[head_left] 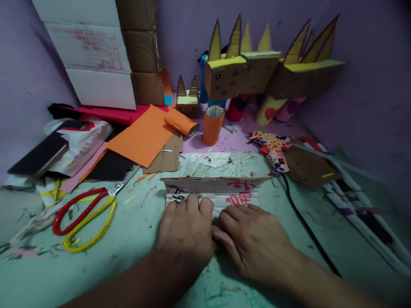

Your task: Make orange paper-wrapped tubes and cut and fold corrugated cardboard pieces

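Card (239, 200) on table (137, 223), in front of the hands; its far flap (209, 184) stands up, red and black marks on the face below. Left hand (186, 229) and right hand (256, 242) side by side, fingers curled over the near part, grasping it; fingertips hidden, firmness cannot be told. Risks, judged: uneven pressure between hands could skew the fold; too sharp a bend could kink the card; a slack grasp could let it spring back. Glue gun (274, 147) lies just beside the card's far right corner, cord (311, 234) near right hand: a sideways sweep could snag it
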Tool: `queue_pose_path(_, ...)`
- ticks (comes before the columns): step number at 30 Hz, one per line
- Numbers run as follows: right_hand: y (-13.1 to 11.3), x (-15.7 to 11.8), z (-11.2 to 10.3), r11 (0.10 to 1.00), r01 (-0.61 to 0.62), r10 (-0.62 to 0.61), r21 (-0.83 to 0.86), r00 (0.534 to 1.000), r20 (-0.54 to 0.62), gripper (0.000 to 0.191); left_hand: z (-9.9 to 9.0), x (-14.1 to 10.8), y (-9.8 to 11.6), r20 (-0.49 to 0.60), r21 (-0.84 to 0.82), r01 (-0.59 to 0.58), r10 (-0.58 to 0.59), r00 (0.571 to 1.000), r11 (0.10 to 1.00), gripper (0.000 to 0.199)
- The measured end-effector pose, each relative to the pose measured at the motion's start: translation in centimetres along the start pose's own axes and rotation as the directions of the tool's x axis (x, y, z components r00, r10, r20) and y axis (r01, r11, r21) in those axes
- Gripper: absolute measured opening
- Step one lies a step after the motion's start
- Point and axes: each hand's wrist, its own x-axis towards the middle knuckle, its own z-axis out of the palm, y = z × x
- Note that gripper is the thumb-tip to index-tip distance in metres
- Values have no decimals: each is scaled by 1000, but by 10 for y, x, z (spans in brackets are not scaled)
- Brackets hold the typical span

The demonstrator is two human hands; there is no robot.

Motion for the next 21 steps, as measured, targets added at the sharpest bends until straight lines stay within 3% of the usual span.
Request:
queue_pose_path(3,-12,-14,13,994,-2,-36,-106,933,-358,27,-5,3,3,40,35,-11,10,999,999,11)
queue_pose_path(5,-16,-24,21,987,69,-128,-143,881,-455,28,-8,2,1,55,-5,13,-13,998,1000,13)
queue_pose_path(7,-14,-31,27,978,169,-207,-125,871,-445,31,-9,-3,-4,22,-116,24,-22,1000,993,13)
queue_pose_path(8,-12,-32,28,974,205,-228,-100,873,-431,32,-9,-6,-7,-44,-204,7,-17,999,979,14)
queue_pose_path(10,-5,-31,28,970,241,-234,-35,884,-404,32,-7,-14,-12,-240,-361,-128,41,970,924,17)
queue_pose_path(12,1,-26,25,971,237,-221,-5,898,-379,31,-4,-24,-15,-371,-384,-309,161,915,870,17)
queue_pose_path(15,5,-18,22,979,203,-182,21,915,-361,25,4,-34,-17,-367,-245,-427,325,872,870,24)
queue_pose_path(21,0,-5,24,988,152,-136,14,919,-371,27,15,-23,-20,-404,-185,-406,307,862,895,15)
